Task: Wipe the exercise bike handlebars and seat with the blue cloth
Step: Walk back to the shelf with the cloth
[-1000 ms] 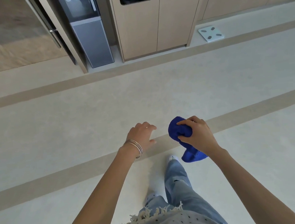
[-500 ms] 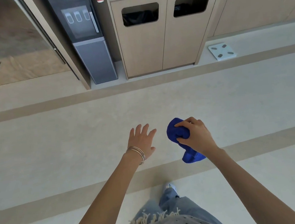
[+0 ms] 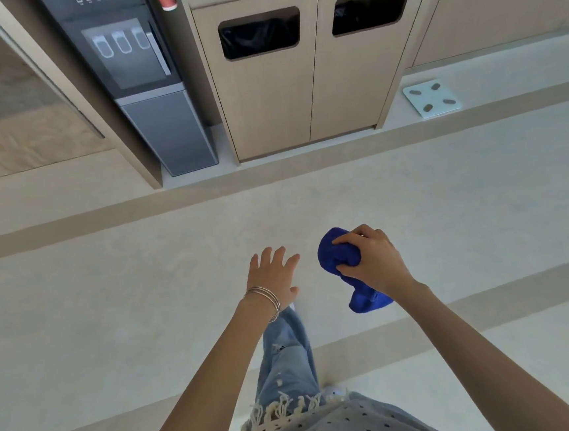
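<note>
Your right hand [image 3: 376,262] is squeezing the blue cloth [image 3: 334,255]. Your fingers and thumb are curled tight around it, so it is bunched up in a ball, and one end hangs down under your hand. You hold it up in the air, in front of you and a little to the right. Your left hand [image 3: 275,278] is just beside it on the left. That hand has its fingers spread out flat and holds nothing.

You cannot see the exercise bike here at all. There is only the pale floor [image 3: 111,299] below you. Far ahead is a dark water machine [image 3: 165,133] on the left, a wooden bin cupboard [image 3: 283,105] with two holes in the middle, and a small white scale [image 3: 430,100] on the far right.

So it looks like no wiping has begun. You are at the step of carrying the cloth to the bike. Next you need to look around and find the bike. Then walk close to it and open the cloth out a bit, so a flat part can rub the handlebars and seat.
</note>
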The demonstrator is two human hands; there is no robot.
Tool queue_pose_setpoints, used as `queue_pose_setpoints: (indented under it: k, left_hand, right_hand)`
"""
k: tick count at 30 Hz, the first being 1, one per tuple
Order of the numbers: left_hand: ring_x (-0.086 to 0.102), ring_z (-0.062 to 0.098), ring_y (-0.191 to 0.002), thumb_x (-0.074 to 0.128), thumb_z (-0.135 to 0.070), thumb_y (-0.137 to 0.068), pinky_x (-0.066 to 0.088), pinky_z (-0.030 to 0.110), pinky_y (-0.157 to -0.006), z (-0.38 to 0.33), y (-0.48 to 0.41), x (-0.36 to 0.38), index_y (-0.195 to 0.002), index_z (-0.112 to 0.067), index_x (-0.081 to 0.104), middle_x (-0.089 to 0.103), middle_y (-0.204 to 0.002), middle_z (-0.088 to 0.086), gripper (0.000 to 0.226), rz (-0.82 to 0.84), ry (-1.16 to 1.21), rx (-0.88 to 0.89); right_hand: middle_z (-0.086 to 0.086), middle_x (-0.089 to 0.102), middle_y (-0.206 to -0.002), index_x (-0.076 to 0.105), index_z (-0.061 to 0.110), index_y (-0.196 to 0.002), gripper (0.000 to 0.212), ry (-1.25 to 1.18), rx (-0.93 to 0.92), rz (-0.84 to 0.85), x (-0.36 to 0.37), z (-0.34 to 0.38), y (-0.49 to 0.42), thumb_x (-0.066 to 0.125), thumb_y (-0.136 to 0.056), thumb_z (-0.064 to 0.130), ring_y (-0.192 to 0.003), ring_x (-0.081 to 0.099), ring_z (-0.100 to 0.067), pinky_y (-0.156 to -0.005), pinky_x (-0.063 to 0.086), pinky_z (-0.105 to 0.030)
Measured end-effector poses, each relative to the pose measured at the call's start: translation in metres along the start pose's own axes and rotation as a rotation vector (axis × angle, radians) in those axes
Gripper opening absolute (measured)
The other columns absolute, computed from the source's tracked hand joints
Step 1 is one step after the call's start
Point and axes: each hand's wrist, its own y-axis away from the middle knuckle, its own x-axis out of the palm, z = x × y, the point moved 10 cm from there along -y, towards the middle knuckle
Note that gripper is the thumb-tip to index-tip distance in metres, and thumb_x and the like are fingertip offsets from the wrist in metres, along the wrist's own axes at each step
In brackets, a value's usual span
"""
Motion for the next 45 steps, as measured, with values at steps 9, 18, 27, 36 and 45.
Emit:
queue_pose_setpoints:
  k: [9,18,27,36,45]
  left_hand:
    - [0.010,0.031,-0.143,0.045,-0.039,-0.093,0.014,0.047,-0.116,0.089,-0.111,-0.087,-0.146,-0.025,0.016,0.015,-0.155,0.006,0.063,-0.045,-0.035,0.037]
    - [0.010,0.031,-0.143,0.045,-0.038,-0.093,0.014,0.046,-0.116,0.136,-0.186,-0.120,-0.146,-0.024,0.016,0.017,-0.155,0.007,0.062,-0.007,-0.009,0.018]
    - [0.013,0.032,-0.142,0.045,-0.037,-0.093,0.015,0.046,-0.116,0.143,-0.296,-0.171,-0.146,-0.023,0.018,0.019,-0.154,0.008,0.061,-0.003,-0.011,-0.017]
    - [0.016,0.033,-0.141,0.045,-0.040,-0.093,0.018,0.045,-0.115,0.143,-0.410,-0.265,-0.146,-0.022,0.020,0.022,-0.153,0.009,0.061,-0.085,0.006,-0.059]
    - [0.017,0.032,-0.141,0.046,-0.038,-0.093,0.020,0.044,-0.114,0.170,-0.485,-0.307,-0.145,-0.021,0.020,0.024,-0.152,0.008,0.061,-0.093,-0.012,-0.072]
  right_hand:
    - [0.005,0.054,-0.117,0.060,0.032,-0.116,0.041,0.007,0.005,-0.061,-0.037,0.052,-0.148,0.070,-0.076,0.030,-0.107,0.047,-0.021,-0.077,0.043,-0.028]
    - [0.005,0.054,-0.118,0.059,0.032,-0.117,0.042,0.004,-0.015,-0.028,-0.047,0.069,-0.251,0.069,-0.077,0.030,-0.107,0.046,-0.021,-0.081,0.043,-0.028]
    - [0.005,0.053,-0.119,0.058,0.034,-0.118,0.043,0.011,-0.045,0.000,-0.083,0.035,-0.371,0.069,-0.076,0.031,-0.108,0.045,-0.020,-0.079,0.038,-0.025]
    - [0.004,0.054,-0.117,0.059,0.032,-0.117,0.042,0.018,-0.109,0.001,-0.153,0.012,-0.501,0.070,-0.076,0.029,-0.108,0.047,-0.023,-0.081,0.038,-0.026]
    - [0.003,0.055,-0.115,0.061,0.032,-0.115,0.041,0.015,-0.138,0.021,-0.173,0.004,-0.588,0.071,-0.075,0.028,-0.104,0.048,-0.023,-0.080,0.039,-0.026]
